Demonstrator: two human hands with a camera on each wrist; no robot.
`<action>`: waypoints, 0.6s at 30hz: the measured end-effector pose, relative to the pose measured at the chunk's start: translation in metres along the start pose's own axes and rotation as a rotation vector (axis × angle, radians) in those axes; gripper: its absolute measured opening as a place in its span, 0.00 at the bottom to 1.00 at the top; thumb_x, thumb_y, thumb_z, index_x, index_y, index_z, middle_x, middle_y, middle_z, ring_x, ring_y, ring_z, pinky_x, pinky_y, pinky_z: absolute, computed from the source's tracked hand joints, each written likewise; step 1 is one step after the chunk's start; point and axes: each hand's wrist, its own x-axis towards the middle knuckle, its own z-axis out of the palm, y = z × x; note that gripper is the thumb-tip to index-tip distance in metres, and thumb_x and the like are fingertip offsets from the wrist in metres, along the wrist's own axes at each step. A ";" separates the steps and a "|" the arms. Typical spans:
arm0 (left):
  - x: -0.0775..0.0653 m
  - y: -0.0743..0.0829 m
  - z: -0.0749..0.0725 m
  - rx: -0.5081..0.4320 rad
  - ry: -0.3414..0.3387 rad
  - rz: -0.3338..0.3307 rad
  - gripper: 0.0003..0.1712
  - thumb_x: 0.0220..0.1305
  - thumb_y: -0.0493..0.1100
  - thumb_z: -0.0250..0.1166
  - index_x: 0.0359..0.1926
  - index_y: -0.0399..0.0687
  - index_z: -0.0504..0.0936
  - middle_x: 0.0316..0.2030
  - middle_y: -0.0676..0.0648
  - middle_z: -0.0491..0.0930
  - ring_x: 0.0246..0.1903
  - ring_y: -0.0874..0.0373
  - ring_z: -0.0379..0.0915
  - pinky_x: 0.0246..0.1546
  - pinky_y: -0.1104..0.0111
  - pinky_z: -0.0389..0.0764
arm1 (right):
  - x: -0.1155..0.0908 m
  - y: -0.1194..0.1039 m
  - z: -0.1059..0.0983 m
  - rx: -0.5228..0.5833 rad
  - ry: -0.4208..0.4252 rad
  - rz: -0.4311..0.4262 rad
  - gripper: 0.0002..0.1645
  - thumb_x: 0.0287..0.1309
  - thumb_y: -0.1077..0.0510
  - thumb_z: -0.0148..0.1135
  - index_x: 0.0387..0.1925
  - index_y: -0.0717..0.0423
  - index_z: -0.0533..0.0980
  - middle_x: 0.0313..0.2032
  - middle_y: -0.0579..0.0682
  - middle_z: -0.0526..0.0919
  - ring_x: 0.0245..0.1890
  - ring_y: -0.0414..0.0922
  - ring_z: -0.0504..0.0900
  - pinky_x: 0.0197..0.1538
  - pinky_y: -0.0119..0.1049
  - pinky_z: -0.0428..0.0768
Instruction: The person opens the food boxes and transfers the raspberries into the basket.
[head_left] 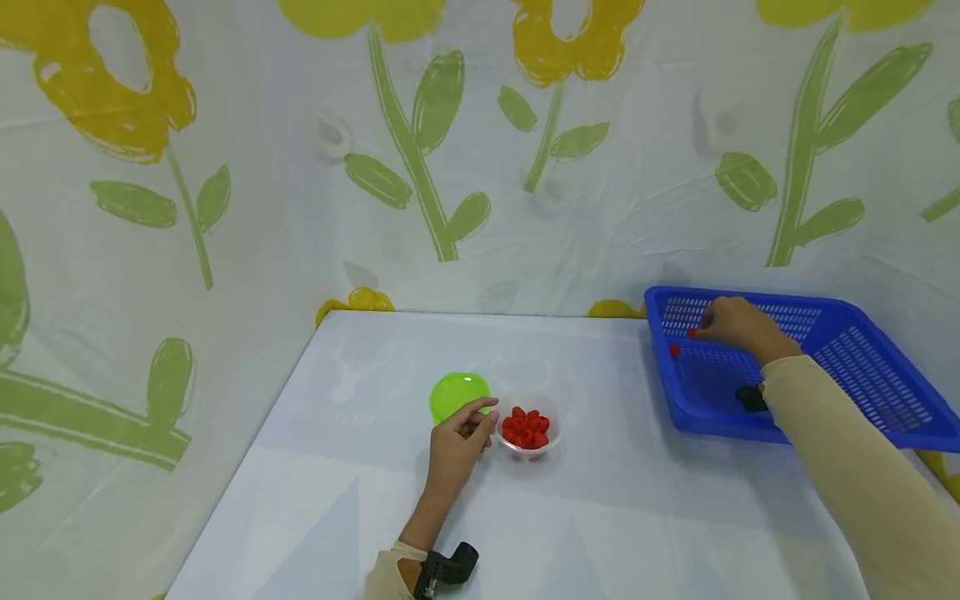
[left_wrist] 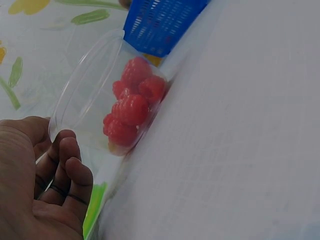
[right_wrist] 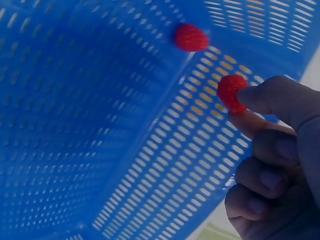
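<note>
My left hand point(head_left: 456, 446) pinches the left rim of a clear plastic bowl point(left_wrist: 75, 95), thumb and fingertips at its edge. Several red raspberries point(head_left: 525, 428) are heaped in the bowl, which stands on the table. Over at the right, my right hand point(head_left: 738, 327) is inside a blue plastic basket point(head_left: 712, 387). Between its thumb and index finger it holds one raspberry point(right_wrist: 231, 92), its other fingers curled in. Another raspberry point(right_wrist: 191, 38) lies in the basket near its slotted side wall, apart from the hand.
A bright green round lid or dish point(head_left: 457, 392) lies flat just behind my left hand, left of the bowl. White cloth with yellow flowers and green leaves point(head_left: 480, 217) hangs behind and at the left of the white table point(head_left: 600, 508). The basket's raised walls surround my right hand.
</note>
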 end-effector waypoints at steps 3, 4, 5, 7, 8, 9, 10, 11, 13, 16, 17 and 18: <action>0.001 0.001 0.000 0.002 -0.001 -0.005 0.15 0.67 0.48 0.69 0.52 0.54 0.86 0.27 0.51 0.80 0.25 0.57 0.76 0.25 0.73 0.77 | 0.004 0.004 0.005 -0.020 -0.018 -0.008 0.15 0.56 0.58 0.70 0.34 0.70 0.82 0.29 0.56 0.84 0.30 0.54 0.80 0.38 0.55 0.80; 0.001 0.002 -0.001 0.000 0.000 -0.004 0.15 0.67 0.48 0.69 0.52 0.54 0.86 0.27 0.51 0.80 0.25 0.57 0.76 0.25 0.73 0.77 | 0.006 0.006 0.007 -0.025 -0.025 -0.013 0.14 0.56 0.58 0.70 0.33 0.69 0.82 0.27 0.54 0.83 0.29 0.52 0.79 0.35 0.53 0.80; 0.001 0.002 -0.001 0.000 0.001 -0.005 0.15 0.67 0.48 0.69 0.52 0.54 0.86 0.28 0.51 0.80 0.25 0.56 0.76 0.25 0.73 0.77 | 0.009 0.008 0.010 -0.026 -0.029 -0.015 0.14 0.55 0.58 0.71 0.32 0.68 0.82 0.26 0.53 0.82 0.27 0.50 0.78 0.33 0.51 0.79; 0.001 0.002 -0.001 -0.002 0.004 -0.007 0.14 0.67 0.47 0.69 0.52 0.54 0.86 0.28 0.51 0.80 0.25 0.56 0.76 0.26 0.73 0.78 | 0.013 0.012 0.014 -0.021 -0.044 -0.011 0.12 0.55 0.58 0.70 0.30 0.67 0.82 0.26 0.51 0.81 0.26 0.48 0.76 0.31 0.49 0.79; 0.001 0.002 -0.001 -0.006 0.004 -0.007 0.14 0.67 0.47 0.69 0.52 0.54 0.86 0.27 0.51 0.80 0.25 0.56 0.76 0.26 0.74 0.77 | 0.015 0.013 0.016 -0.020 -0.051 -0.011 0.12 0.55 0.58 0.71 0.30 0.67 0.82 0.26 0.51 0.82 0.26 0.48 0.76 0.31 0.49 0.79; 0.001 0.002 -0.001 -0.007 0.003 -0.007 0.14 0.67 0.47 0.69 0.52 0.54 0.86 0.27 0.51 0.80 0.25 0.56 0.76 0.25 0.74 0.77 | 0.016 0.013 0.017 -0.020 -0.061 -0.006 0.13 0.55 0.58 0.71 0.31 0.67 0.82 0.26 0.51 0.82 0.26 0.49 0.77 0.32 0.50 0.79; 0.001 0.002 -0.001 -0.007 0.002 -0.006 0.14 0.67 0.46 0.69 0.52 0.54 0.86 0.27 0.51 0.80 0.25 0.57 0.76 0.26 0.73 0.78 | 0.016 0.013 0.018 -0.015 -0.073 0.002 0.14 0.56 0.58 0.71 0.33 0.68 0.82 0.28 0.52 0.83 0.28 0.49 0.78 0.33 0.52 0.80; 0.001 0.002 -0.001 -0.009 0.002 -0.006 0.14 0.67 0.47 0.69 0.52 0.55 0.86 0.27 0.51 0.80 0.25 0.57 0.76 0.26 0.73 0.78 | 0.016 0.013 0.019 -0.012 -0.082 0.007 0.14 0.56 0.57 0.71 0.34 0.68 0.82 0.29 0.53 0.83 0.28 0.50 0.79 0.35 0.53 0.81; 0.001 0.002 0.000 -0.014 0.002 -0.002 0.13 0.66 0.47 0.69 0.51 0.57 0.86 0.27 0.51 0.80 0.25 0.57 0.76 0.26 0.73 0.78 | 0.014 0.010 0.018 -0.013 -0.101 0.009 0.16 0.57 0.57 0.71 0.35 0.69 0.82 0.30 0.54 0.84 0.30 0.51 0.80 0.37 0.54 0.81; 0.000 0.002 0.001 -0.011 0.001 0.000 0.14 0.67 0.47 0.69 0.52 0.55 0.86 0.27 0.51 0.80 0.24 0.58 0.76 0.26 0.73 0.78 | 0.013 0.009 0.019 -0.010 -0.119 0.005 0.16 0.57 0.57 0.71 0.36 0.70 0.81 0.30 0.54 0.84 0.30 0.51 0.80 0.37 0.53 0.81; 0.001 0.002 0.001 -0.010 0.000 -0.003 0.14 0.66 0.47 0.69 0.52 0.54 0.86 0.27 0.51 0.80 0.24 0.58 0.76 0.26 0.73 0.79 | 0.014 0.009 0.019 -0.013 -0.123 0.002 0.16 0.57 0.57 0.71 0.36 0.70 0.81 0.30 0.53 0.83 0.29 0.50 0.79 0.36 0.52 0.81; 0.001 0.001 0.001 -0.006 -0.002 -0.006 0.14 0.67 0.46 0.69 0.52 0.54 0.86 0.27 0.52 0.80 0.24 0.58 0.76 0.26 0.73 0.79 | 0.014 0.009 0.019 -0.017 -0.128 -0.001 0.15 0.57 0.58 0.71 0.35 0.69 0.82 0.29 0.53 0.83 0.29 0.49 0.79 0.35 0.50 0.81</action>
